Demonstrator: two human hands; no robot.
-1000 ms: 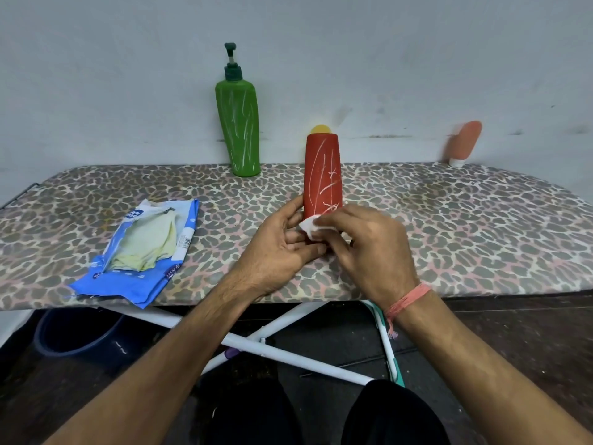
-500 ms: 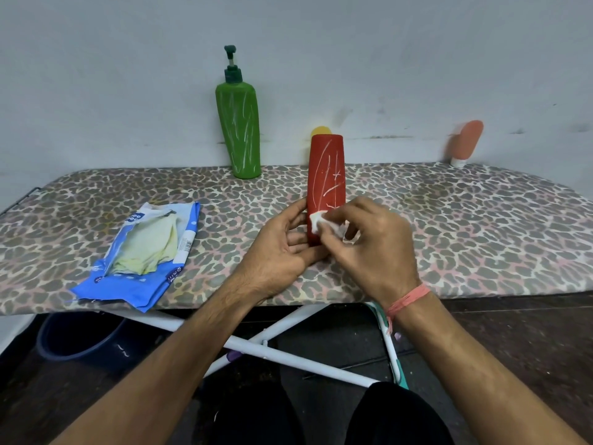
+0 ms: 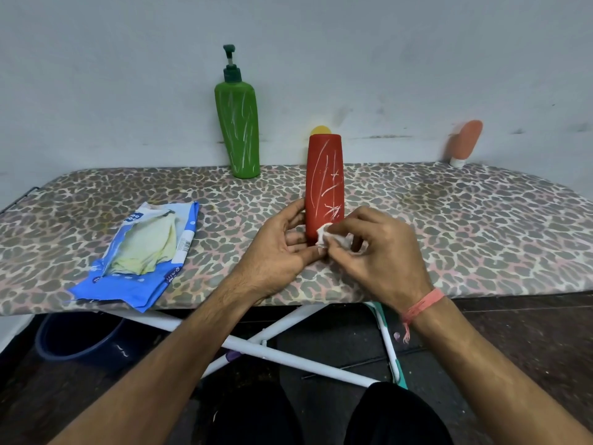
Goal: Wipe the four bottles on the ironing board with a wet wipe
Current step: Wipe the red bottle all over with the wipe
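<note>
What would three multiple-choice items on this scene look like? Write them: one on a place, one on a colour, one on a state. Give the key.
1. Where on the ironing board does the wipe packet lie?
A. left of the red bottle
B. right of it
C. on top of it

2. What colour is the pump bottle?
A. yellow
B. green
C. blue

3. What is the right hand doing?
A. hanging idle
B. pressing a pump
C. pinching the wet wipe against the red bottle

Key: 1 A, the packet lies toward the board's left end; 2 B, its body is green under a dark pump; 3 C, the fingers press the white wad to the bottle's lower part while the left hand steadies its base.
</note>
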